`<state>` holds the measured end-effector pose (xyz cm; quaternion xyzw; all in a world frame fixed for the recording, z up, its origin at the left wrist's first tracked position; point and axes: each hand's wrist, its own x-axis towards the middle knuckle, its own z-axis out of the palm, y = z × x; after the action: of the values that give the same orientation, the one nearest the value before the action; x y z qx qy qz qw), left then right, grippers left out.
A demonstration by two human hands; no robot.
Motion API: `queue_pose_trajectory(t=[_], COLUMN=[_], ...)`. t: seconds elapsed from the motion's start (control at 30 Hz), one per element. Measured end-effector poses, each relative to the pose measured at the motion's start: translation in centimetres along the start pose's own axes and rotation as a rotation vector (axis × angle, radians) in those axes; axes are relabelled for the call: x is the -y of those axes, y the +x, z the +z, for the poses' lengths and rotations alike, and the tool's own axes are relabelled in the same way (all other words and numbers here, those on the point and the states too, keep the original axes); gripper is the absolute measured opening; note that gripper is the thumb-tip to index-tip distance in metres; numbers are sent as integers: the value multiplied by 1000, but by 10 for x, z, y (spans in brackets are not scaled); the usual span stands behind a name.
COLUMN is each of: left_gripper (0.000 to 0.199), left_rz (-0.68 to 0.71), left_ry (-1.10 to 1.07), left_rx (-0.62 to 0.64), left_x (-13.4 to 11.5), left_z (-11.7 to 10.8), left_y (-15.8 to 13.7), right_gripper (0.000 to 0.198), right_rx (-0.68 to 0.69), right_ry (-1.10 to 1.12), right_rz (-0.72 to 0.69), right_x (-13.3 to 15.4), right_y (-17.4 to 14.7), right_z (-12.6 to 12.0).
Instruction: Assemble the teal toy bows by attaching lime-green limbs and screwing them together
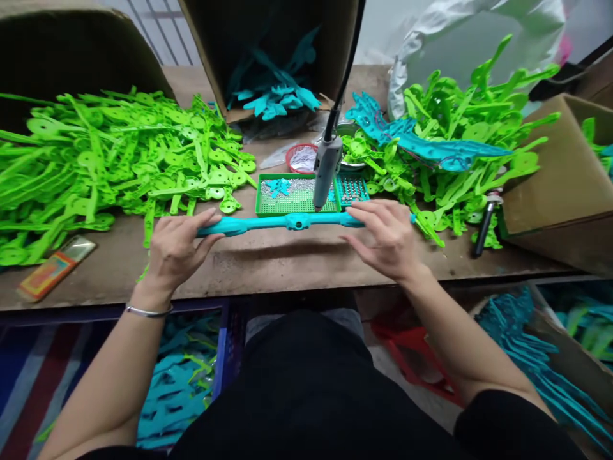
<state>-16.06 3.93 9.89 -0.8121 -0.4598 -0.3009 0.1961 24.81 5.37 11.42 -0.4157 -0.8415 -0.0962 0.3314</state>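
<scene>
1. A long turquoise part is held crosswise in front of the body, above the worktop, its long axis laid left to right, roughly along the front edge
2. Its left end is gripped by the left hand and its right end by the right hand, the hands being set well apart, with the right thumb seemingly held off the part
3. The holed middle is left uncovered, about midway between the hands
4. The screwdriver is hung tip down just beyond the part, slightly right of that middle, so the tip is placed nearer to the right hand's fingers; whether the part is touched by it cannot be told
5. Behind the part, a green tray is placed
</scene>
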Motion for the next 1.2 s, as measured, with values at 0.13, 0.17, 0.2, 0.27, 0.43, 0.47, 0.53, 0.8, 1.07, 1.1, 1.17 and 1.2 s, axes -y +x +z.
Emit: queue_pose_trajectory(t=[0.13,0.17,0.2,0.27,0.43,0.47,0.53,0.8,1.07,1.1,1.17,1.2], left_gripper=[48,48,49,49,51,56,70,73,67,64,59,58], left_rz=[-109,-117,-112,-81,-22,-22,14,-42,-71,-60,-51,-56], left_ry=[-127,-149,-159,-149,-46,-57,-221,-529,-526,-510,-486,-486], left_rx=[29,30,28,31,26,1,-7,17,-116,-128,-130,-119], left_x=[-1,0,1,3,-23,-36,-65,-109,-109,-109,-107,-106], left_z=[1,2,1,-1,-2,2,20,105,110,111,112,112], left_y=[0,0,0,1,6,8,13,43,53,53,55,57], right_gripper=[47,47,44,32,13,14,15,14,12,11,9,9], right_rx=[2,25,56,109,85,78,71,62,-10,-18,-33,-37], right_ry=[260,300,327,357,427,436,439,400,320,309,309,315], right_rz=[-144,-149,-145,-134,-110,-101,-94,-110,-153,-169,-173,-160], right_x=[34,38,40,41,36,36,37,42,42,43,44,45], right_y=[28,34,40,47,50,49,49,47,53,54,57,57], right_z=[43,54,63,76,81,80,79,79,77,77,77,77])
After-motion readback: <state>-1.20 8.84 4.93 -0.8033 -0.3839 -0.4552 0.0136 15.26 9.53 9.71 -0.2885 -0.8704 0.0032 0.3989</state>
